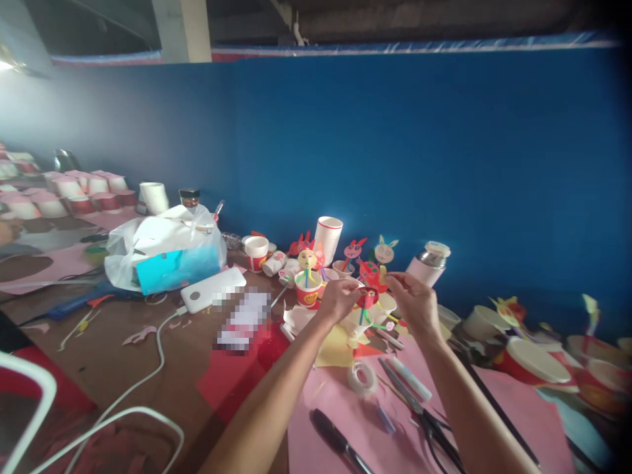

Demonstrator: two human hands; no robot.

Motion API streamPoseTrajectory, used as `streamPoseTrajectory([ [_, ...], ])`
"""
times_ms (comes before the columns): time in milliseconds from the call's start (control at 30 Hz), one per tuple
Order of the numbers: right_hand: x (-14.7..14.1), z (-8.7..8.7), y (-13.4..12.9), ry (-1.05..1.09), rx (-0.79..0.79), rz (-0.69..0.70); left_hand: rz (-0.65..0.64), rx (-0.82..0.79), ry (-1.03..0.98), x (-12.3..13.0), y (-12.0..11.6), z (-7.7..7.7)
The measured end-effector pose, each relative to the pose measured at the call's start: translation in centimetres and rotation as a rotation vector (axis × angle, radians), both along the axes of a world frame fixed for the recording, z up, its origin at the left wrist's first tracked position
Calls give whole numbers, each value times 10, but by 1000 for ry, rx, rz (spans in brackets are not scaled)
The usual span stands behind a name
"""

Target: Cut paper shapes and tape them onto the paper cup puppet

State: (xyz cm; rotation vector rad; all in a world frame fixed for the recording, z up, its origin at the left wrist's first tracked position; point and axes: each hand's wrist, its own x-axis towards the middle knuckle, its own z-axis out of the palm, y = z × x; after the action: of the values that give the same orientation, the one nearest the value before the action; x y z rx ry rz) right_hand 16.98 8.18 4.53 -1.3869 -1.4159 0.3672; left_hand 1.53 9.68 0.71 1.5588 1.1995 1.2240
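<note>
My left hand (340, 299) is closed, its fingertips pinching the edge of a small red paper cutout (368, 298). That cutout tops a green straw standing in a white paper cup (356, 324). My right hand (413, 304) is raised just to the right, finger and thumb pinched at a small yellow paper piece (383, 272). Behind the hands are paper animal faces on straws in cups, among them a yellow face (307, 259), a pink face (353, 251) and a pale face with ears (384, 250). Below the hands lies a tape roll (362, 378).
Black scissors (428, 421), a glue stick (411, 379) and a dark-handled cutter (336, 436) lie on pink paper. A thermos (428, 262) stands right, near more cups. Left are a phone (244, 320), a cabled power bank (213, 289) and a plastic bag (121, 253). A blue partition (419, 145) rises behind.
</note>
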Motion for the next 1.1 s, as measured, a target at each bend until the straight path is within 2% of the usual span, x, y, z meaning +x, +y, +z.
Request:
streamPoseTrajectory([
  [400, -14, -5, 20, -121, -20, 12, -31, -73, -52, 2, 5, 1],
  [733, -22, -11, 22, -257, -14, -53, -38, -95, -64, 4, 7, -1],
  [1100, -21, -15, 21, -318, -38, -45, -54, -125, -77, 5, 10, -5],
])
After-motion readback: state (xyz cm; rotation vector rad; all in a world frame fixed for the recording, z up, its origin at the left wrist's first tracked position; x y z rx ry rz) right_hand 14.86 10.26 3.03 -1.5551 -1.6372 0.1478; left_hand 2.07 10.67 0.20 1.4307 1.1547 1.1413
